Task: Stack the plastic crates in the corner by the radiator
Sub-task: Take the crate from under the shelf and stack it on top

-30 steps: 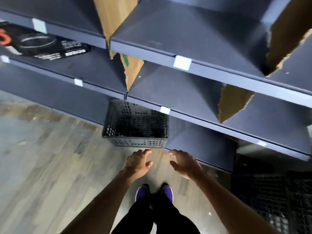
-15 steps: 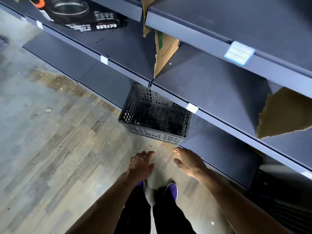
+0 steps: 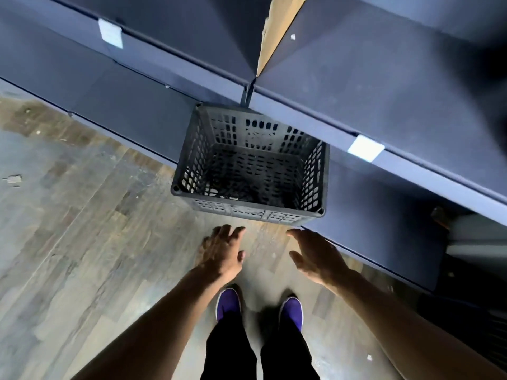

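A dark grey perforated plastic crate [image 3: 248,211] stands upright on the floor, its far side tucked under the lowest shelf. It looks empty. My left hand [image 3: 223,252] hovers just short of its near wall, fingers spread and holding nothing. My right hand [image 3: 315,255] is level with it on the right, also spread and empty, near the crate's right front corner. Neither hand touches the crate. No radiator is in view.
Dark blue shelves [image 3: 411,111] with white price labels [image 3: 366,148] overhang the crate, with a cardboard divider [image 3: 277,26] between bays. Wood-look floor [image 3: 82,229] spreads to the left. My purple shoes [image 3: 229,304] stand below my hands. Dark mesh objects [image 3: 482,325] sit at far right.
The view has closed in on the crate, which now looks larger and more directly below. Both hands stay spread in front of it, slightly wider apart. The boxed item on the upper shelf has left the view.
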`<state>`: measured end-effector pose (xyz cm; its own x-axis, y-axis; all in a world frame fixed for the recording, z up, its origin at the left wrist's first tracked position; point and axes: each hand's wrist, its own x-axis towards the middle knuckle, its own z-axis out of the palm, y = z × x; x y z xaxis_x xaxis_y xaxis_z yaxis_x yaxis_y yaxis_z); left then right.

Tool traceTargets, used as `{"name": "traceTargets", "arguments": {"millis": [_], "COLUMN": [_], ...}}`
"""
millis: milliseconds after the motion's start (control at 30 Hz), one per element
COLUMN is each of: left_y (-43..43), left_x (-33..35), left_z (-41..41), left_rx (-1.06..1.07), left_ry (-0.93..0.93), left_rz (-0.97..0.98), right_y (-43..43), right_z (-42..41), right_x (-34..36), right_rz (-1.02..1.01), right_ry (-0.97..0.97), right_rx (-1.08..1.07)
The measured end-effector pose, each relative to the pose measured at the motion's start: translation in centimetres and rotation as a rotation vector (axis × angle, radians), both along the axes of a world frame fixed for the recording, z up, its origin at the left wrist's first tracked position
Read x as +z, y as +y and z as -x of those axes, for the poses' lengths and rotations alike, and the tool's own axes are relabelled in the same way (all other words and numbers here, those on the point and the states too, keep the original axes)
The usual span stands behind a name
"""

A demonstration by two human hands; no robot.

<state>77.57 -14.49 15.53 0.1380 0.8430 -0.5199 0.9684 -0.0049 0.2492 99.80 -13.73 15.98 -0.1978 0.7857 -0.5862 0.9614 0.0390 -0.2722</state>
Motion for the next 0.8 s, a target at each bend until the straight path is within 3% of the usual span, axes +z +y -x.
{"name": "traceTargets", "arguments": {"millis": [267, 400, 600, 700, 800], "left_y": [5.0, 6.8, 8.7, 10.5, 11.4], "left_x": [-8.6, -11.9, -14.3, -14.9, -15.8], "left_z": [2.2, 1.9, 2.0, 2.8, 3.6], "left_rx": [-0.133, -0.172, -0.184, -0.125, -0.084], "left_ry": [0.139, 0.174, 0.241, 0.255, 0.279], "left_rz": [-0.197, -0.194, -0.189, -0.101, -0.030], "right_y": [2.4, 4.4, 7.1, 8.5, 10.1], "right_z": [3.4, 3.5, 3.2, 3.3, 3.4], "right_x": [-9.5, -12.4, -15.6, -16.8, -18.1], "right_rz": [-0.290, -0.398, -0.289, -0.247, -0.168], "right_ry": [-0.010, -0.045, -0.073, -0.021, -0.089], "right_rx": [0.009, 0.050, 0.088, 0.060, 0.071]}}
